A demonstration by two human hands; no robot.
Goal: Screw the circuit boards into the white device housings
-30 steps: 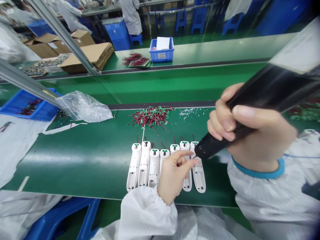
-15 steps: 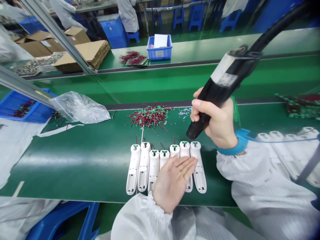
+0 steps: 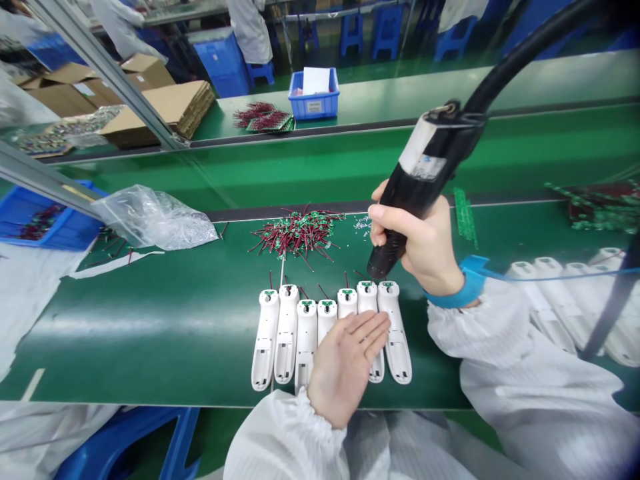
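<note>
**Right grip [image 3: 427, 247] clamped on a black electric screwdriver [image 3: 415, 170], left grip [image 3: 345, 367] open and flat on a row of seven white plastic housings [image 3: 395, 340].**

Driver tip's just above the far end of the right-side housings, with the left palm lying across the ones nearest it. Lots of open room on the green worktop [image 3: 125, 320] left of the row, but only a thin strip before the near edge. A heap of red-wired green circuit boards [image 3: 297, 233] sits just past the row, by the far edge. Crumpled plastic bag [image 3: 155, 220] and blue crate [image 3: 35, 223] are off left.
</note>
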